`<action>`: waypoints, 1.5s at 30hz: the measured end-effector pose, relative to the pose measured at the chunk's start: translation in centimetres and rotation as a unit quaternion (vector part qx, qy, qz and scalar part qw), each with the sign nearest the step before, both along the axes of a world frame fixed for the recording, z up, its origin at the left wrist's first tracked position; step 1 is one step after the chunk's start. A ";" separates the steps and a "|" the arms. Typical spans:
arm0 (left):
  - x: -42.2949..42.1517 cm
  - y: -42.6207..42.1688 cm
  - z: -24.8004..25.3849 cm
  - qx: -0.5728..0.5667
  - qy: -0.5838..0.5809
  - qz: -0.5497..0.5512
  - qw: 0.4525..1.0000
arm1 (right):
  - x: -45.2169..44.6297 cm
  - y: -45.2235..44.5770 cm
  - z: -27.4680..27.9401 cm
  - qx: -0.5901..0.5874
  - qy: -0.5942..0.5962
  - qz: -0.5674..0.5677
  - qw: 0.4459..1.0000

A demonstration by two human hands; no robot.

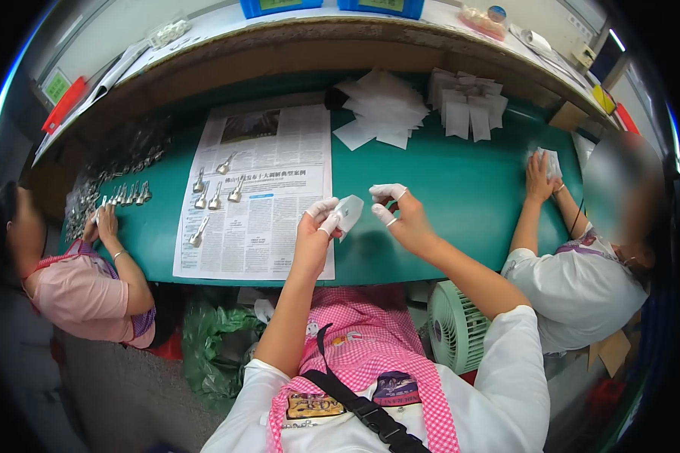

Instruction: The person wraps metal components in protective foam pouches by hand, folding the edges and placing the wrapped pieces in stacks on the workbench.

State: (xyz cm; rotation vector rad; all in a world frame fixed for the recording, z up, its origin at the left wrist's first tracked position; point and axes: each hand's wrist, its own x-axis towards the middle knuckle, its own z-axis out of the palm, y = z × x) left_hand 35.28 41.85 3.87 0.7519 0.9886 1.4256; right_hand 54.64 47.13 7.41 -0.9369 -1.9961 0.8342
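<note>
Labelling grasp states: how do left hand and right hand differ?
Left hand pinches a packet; right hand shows nothing held.
Left hand's thumb and fingers close on the packet; right hand's thumb stands apart from its curled fingers.
Both wear white finger covers.

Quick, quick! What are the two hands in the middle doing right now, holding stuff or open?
Left hand: closed, pinching a small whitish packet.
Right hand: open, fingers and thumb apart, nothing seen in it.

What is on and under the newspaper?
Several metal parts lie on the newspaper; the left hand blocks some of its right side. Green tabletop shows beside it; what lies beneath is covered.
</note>
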 end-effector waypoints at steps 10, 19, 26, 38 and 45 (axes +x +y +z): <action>-1.2 -0.4 -0.3 -0.016 -0.095 -0.148 0.984 | 0.7 0.5 -1.7 -0.208 -0.003 0.155 0.966; 1.5 -0.3 -1.2 0.019 0.088 0.033 0.995 | 0.2 0.0 -2.1 -0.290 0.083 0.103 0.948; 2.1 0.1 -2.7 0.075 0.129 0.050 0.987 | 1.4 0.3 -4.1 -0.271 0.046 0.096 0.957; -0.7 -1.2 -4.7 0.110 0.486 0.103 0.861 | 10.6 12.7 -5.5 -0.093 0.004 -0.238 0.967; -0.2 -0.9 -4.0 0.111 0.507 0.111 0.847 | 17.9 23.7 -5.8 -0.024 -0.077 -0.382 0.921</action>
